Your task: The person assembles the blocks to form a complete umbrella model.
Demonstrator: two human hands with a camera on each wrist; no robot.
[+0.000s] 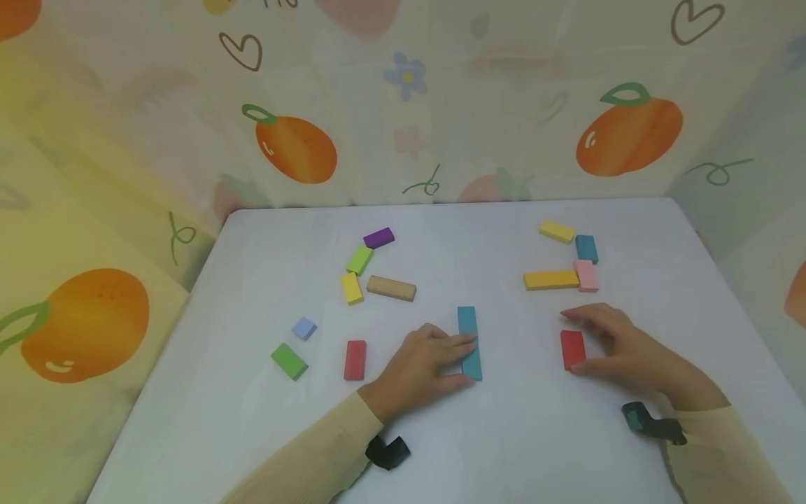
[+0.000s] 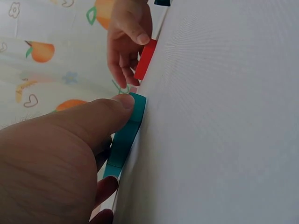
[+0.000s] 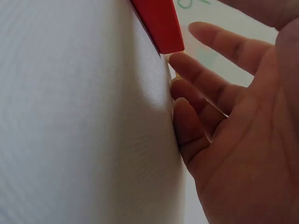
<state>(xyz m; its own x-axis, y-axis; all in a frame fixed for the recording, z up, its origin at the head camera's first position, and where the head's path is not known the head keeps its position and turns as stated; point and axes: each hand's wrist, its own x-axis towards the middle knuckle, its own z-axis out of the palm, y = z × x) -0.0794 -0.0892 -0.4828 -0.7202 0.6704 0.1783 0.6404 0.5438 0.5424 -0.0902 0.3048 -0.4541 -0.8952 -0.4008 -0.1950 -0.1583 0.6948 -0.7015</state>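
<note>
My left hand (image 1: 428, 364) grips a long teal block (image 1: 467, 318) that lies lengthwise on the table. In the left wrist view the thumb is at one end of the teal block (image 2: 125, 140) and fingertips show along its far side. My right hand (image 1: 620, 350) stands with thumb and fingers spread around a red block (image 1: 571, 350). Its thumb tip is right at the block's near corner, while the index finger reaches past the far end. In the right wrist view, the fingers (image 3: 201, 74) are loosely bent below the red block (image 3: 163, 23).
Left of centre are a second red block (image 1: 355, 360), a green block (image 1: 290, 361) and a small blue one (image 1: 305, 328). Behind them, purple (image 1: 379, 238), lime (image 1: 359, 260), yellow (image 1: 352, 288) and tan (image 1: 391, 288) blocks lie close together. An orange-yellow block (image 1: 550, 281) meets a pink one (image 1: 586, 276) at back right.
</note>
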